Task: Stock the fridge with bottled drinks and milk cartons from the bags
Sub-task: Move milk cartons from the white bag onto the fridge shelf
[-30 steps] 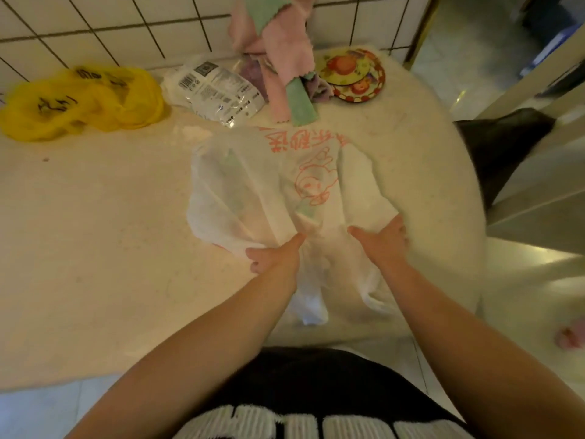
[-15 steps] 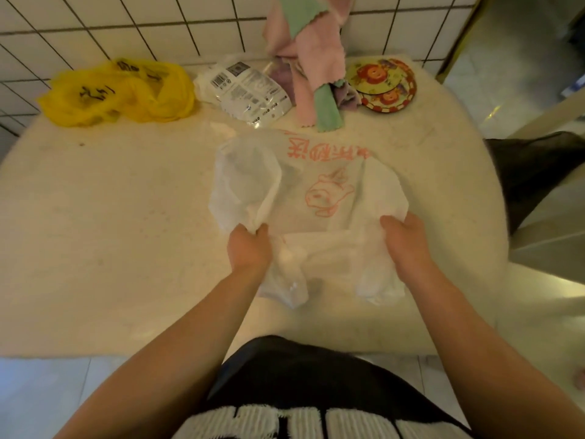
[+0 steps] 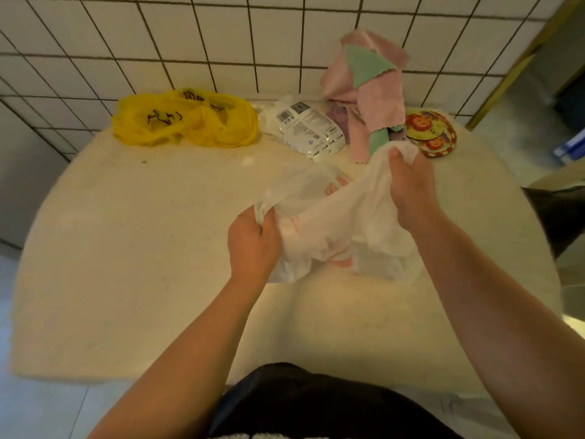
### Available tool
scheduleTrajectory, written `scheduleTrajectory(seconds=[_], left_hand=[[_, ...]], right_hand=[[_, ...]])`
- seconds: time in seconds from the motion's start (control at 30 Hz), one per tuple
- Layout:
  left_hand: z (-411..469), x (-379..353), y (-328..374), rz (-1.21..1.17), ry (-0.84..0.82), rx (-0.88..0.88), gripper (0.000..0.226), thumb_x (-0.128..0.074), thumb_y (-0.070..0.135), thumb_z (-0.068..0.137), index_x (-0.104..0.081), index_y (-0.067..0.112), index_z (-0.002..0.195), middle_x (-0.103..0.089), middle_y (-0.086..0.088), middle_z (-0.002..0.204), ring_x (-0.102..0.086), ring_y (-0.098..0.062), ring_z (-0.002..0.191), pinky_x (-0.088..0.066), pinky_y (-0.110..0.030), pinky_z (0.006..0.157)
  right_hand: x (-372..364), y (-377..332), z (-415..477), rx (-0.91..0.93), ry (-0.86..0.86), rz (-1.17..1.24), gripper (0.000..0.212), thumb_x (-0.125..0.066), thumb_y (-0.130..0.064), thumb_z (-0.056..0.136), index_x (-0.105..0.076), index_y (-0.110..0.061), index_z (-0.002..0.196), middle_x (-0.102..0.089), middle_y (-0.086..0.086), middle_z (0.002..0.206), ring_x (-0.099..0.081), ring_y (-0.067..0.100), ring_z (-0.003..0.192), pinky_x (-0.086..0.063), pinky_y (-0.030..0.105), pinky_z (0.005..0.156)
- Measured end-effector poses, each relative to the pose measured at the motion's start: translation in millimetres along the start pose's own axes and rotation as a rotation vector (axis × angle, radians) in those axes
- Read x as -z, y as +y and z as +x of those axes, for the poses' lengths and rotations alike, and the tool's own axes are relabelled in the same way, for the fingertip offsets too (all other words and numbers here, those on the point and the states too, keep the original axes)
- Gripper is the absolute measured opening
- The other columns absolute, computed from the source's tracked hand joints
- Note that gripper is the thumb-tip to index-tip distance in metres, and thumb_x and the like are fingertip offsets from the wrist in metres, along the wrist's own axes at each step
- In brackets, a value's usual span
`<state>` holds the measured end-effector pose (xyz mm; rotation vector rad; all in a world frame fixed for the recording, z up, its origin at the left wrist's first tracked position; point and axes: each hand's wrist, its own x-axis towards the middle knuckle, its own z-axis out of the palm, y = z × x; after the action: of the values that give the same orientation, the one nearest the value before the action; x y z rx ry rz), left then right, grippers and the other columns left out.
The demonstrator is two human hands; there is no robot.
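A white plastic bag [image 3: 335, 217] with red print is bunched up above the round cream table [image 3: 126, 264]. My left hand [image 3: 251, 245] grips its near left edge, fingers curled around the film. My right hand [image 3: 408, 188] grips the bag's far right part and holds it raised. The bag looks limp and flat, and no bottle or carton shows inside it. A crumpled yellow plastic bag [image 3: 186, 120] lies at the back left of the table, against the tiled wall.
A white printed packet [image 3: 308, 131] lies behind the bag. Pink and green cloths [image 3: 368, 90] hang by the wall, with a round patterned tin [image 3: 432, 133] beside them. A dark chair seat [image 3: 560, 213] stands at the table's right edge.
The white bag lay spread flat under my hands; both hands have closed on it and gathered it up, and my right hand has lifted its side up and away.
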<state>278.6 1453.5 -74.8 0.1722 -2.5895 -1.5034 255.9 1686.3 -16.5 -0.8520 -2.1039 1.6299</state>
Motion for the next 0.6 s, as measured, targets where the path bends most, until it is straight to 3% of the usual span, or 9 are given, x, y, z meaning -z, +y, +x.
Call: scheduleTrajectory(seconds=[0.2,0.33,0.47,0.6], left_hand=[[41.2,89.5,-32.5,-0.149,0.026,0.059,0.035,-0.047,0.026,0.1,-0.056,0.009,0.071,-0.058,0.0,0.066,-0.05,-0.009,0.059,-0.042,-0.032,0.058],[60.7,162.0,-74.4,-0.188,0.051,0.099,0.032,-0.048,0.026,0.1,-0.06,0.012,0.074,-0.063,0.0,0.07,-0.054,-0.009,0.062,-0.047,-0.035,0.061],[67.7,228.0,-112.0,-0.208,0.072,0.115,0.032,-0.049,0.025,0.099,-0.057,0.026,0.069,-0.06,0.009,0.068,-0.054,0.0,0.062,-0.045,-0.028,0.06],[68.3,281.8,-149.0,-0.183,0.112,0.119,0.035,-0.05,0.025,0.1,-0.054,0.026,0.065,-0.057,0.009,0.064,-0.052,0.004,0.058,-0.042,-0.021,0.055]], right_hand=[[-102.8,-19.6,-57.1,-0.033,-0.033,0.058,0.022,-0.05,-0.026,0.1,-0.062,-0.021,0.117,-0.062,-0.012,0.094,-0.058,0.009,0.09,-0.047,0.024,0.074],[-179.9,-33.2,-103.0,-0.021,-0.071,0.08,0.025,-0.051,-0.025,0.098,-0.066,-0.018,0.118,-0.067,-0.006,0.102,-0.063,0.012,0.097,-0.05,0.029,0.083],[-245.5,-48.0,-149.6,0.011,-0.138,0.143,0.016,-0.052,-0.025,0.098,-0.067,-0.025,0.102,-0.068,-0.007,0.1,-0.064,0.011,0.095,-0.052,0.03,0.085],[-278.4,-48.7,-193.5,-0.004,-0.199,0.248,0.017,-0.052,-0.021,0.098,-0.068,-0.025,0.094,-0.07,-0.007,0.092,-0.066,0.01,0.088,-0.052,0.031,0.081]])
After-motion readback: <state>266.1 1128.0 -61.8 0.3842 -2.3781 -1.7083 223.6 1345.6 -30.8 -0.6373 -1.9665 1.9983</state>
